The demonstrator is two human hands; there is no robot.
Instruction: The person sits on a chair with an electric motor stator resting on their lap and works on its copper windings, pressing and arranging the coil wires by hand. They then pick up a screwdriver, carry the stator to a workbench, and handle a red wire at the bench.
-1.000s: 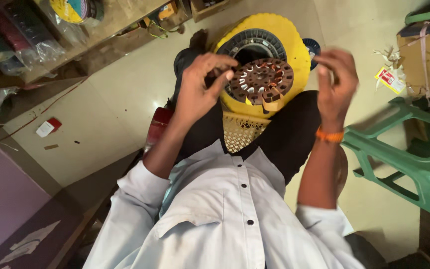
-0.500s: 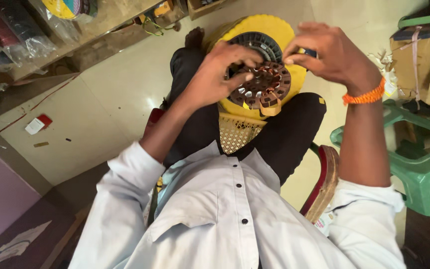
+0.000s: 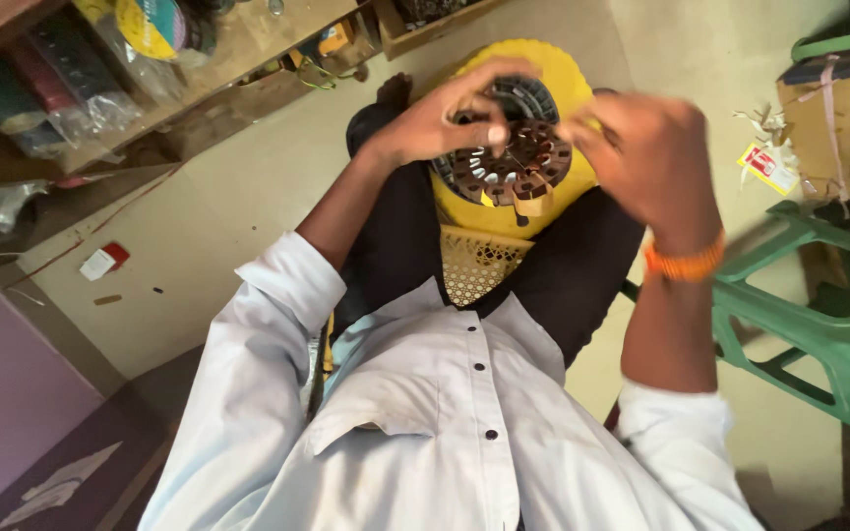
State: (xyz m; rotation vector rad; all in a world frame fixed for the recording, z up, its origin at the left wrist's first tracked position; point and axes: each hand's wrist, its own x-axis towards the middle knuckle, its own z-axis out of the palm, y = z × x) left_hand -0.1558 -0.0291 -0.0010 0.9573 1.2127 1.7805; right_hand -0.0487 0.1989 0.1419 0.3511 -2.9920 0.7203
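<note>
A round motor stator (image 3: 512,165), dark metal with copper-coloured windings, lies on an upturned yellow plastic basket (image 3: 563,79) resting on my lap. My left hand (image 3: 440,123) grips the stator's upper left rim, fingers curled over it. My right hand (image 3: 641,157), with an orange band on the wrist, is blurred at the stator's right edge. Its back faces the camera, so its fingers and anything they hold are hidden. A strip of pale paper sticks out under the stator's lower edge.
A green plastic stool (image 3: 809,324) stands at the right, with cardboard boxes (image 3: 838,108) behind it. Wooden shelves (image 3: 150,88) with bagged items and wire run along the upper left. A small red and white box (image 3: 102,262) lies on the floor.
My right hand moved from the right side over the stator's top, then down to its right edge. My left hand has stayed on the stator.
</note>
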